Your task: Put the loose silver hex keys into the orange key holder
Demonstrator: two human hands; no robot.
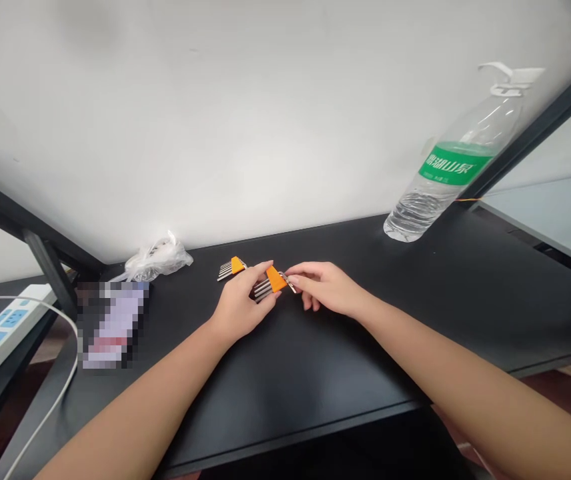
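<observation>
My left hand (245,300) is closed around an orange hex key holder (276,279), with several metal hex keys (262,289) sticking out of it toward the lower left. My right hand (323,285) pinches the short bent end of a hex key (292,287) at the holder's right side. Whether that key is still seated in the holder cannot be made out. Just behind my left hand, a second orange hex key set (236,265) lies on the black table (285,393), its keys pointing left.
A large water bottle (440,167) with a green label stands at the back right. On the left are a crumpled plastic bag (158,259), a pixelated flat object (115,327), a white power strip (5,327) and a white cable (73,373). Black metal posts flank the table.
</observation>
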